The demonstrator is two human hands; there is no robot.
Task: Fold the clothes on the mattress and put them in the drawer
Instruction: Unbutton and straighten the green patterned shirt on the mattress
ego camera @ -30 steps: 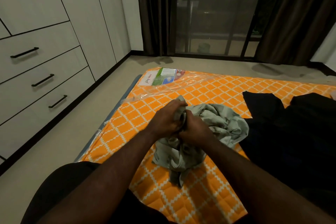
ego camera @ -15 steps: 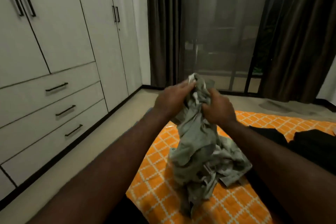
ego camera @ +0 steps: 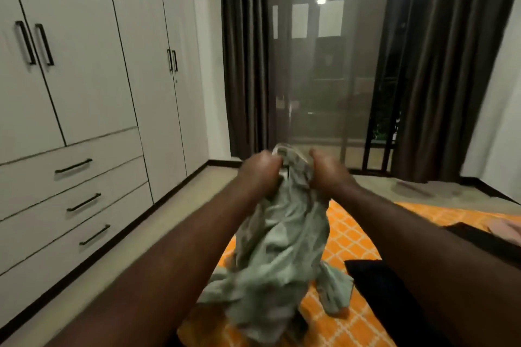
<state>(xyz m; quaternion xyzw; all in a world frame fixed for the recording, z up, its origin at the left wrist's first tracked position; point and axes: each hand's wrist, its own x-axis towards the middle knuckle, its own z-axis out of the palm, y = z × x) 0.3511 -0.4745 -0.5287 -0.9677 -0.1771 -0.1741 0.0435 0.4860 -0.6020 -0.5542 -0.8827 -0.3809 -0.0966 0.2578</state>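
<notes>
A crumpled pale green garment hangs in the air in front of me. My left hand and my right hand both grip its top edge, close together, fingers curled into the cloth. Its lower part trails down onto the orange patterned mattress. Black clothes lie on the mattress to the right, partly behind my right forearm. Three white drawers with black handles sit shut in the wardrobe on the left.
A tall white wardrobe fills the left wall. A strip of beige floor runs between it and the mattress. Dark curtains frame a glass door ahead. A pinkish cloth lies at the far right.
Both hands have lifted the green garment off the mattress and raised it. My view has tilted upward, so more of the wardrobe and glass door shows.
</notes>
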